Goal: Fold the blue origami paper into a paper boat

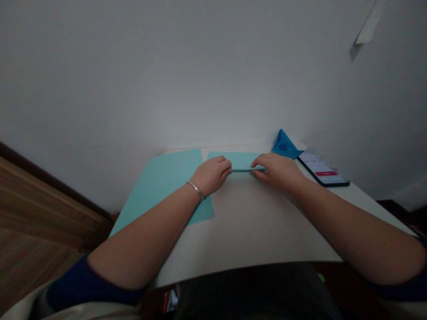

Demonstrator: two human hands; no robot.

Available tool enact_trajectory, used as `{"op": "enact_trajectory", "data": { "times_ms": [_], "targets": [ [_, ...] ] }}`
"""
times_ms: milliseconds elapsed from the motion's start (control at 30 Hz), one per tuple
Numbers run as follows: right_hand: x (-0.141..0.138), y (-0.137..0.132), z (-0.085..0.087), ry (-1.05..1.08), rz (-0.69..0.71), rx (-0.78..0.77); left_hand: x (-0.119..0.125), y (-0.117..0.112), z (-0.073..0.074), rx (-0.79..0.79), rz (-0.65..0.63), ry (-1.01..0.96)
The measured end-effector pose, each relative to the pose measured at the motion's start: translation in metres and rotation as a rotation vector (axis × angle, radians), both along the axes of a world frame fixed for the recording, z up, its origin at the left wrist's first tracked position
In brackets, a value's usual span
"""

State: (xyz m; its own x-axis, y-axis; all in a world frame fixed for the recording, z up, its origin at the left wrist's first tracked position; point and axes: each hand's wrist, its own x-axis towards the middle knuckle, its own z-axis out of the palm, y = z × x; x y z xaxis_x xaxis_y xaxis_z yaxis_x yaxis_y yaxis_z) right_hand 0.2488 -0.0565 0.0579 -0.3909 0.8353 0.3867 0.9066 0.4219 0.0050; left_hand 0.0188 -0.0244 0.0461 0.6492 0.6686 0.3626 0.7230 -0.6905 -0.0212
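Note:
A light turquoise sheet of paper [240, 158] lies at the far middle of the white table, its near edge folded into a narrow raised strip. At the left end of that edge, my left hand [215, 172] has its fingers closed on the paper; a silver bangle circles the wrist. My right hand [275, 169] pinches the right end of the same edge between thumb and fingers. Beneath my left forearm rests a larger flat turquoise sheet [163, 178]. Just beyond my right hand stands a blue folded-paper boat [285, 146].
A phone [322, 169] with a lit screen lies on the right of the white table [253, 235], beside the boat. Behind the table rises a pale wall [200, 75], with a strip of paper [370, 24] hanging at upper right. Wooden furniture [43, 209] stands at left.

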Motion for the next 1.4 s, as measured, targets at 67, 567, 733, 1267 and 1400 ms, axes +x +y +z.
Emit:
{"op": "enact_trajectory", "data": {
  "times_ms": [67, 567, 733, 1267, 1400],
  "targets": [
    [-0.005, -0.003, 0.001, -0.061, 0.01, 0.01, 0.001, 0.0, -0.001, 0.011, -0.101, -0.034],
    [-0.021, -0.011, -0.001, -0.113, 0.196, 0.086, 0.012, -0.016, 0.009, 0.226, -0.142, 0.11],
    [-0.014, -0.008, 0.002, -0.105, 0.167, 0.037, 0.011, -0.014, 0.009, 0.242, -0.113, 0.163],
    [0.005, -0.001, 0.004, -0.073, -0.01, -0.03, 0.0, -0.003, 0.004, 0.219, -0.021, 0.219],
    [-0.012, -0.006, 0.001, -0.11, 0.129, 0.003, 0.006, -0.007, 0.005, 0.226, -0.068, 0.207]
  ]
}}
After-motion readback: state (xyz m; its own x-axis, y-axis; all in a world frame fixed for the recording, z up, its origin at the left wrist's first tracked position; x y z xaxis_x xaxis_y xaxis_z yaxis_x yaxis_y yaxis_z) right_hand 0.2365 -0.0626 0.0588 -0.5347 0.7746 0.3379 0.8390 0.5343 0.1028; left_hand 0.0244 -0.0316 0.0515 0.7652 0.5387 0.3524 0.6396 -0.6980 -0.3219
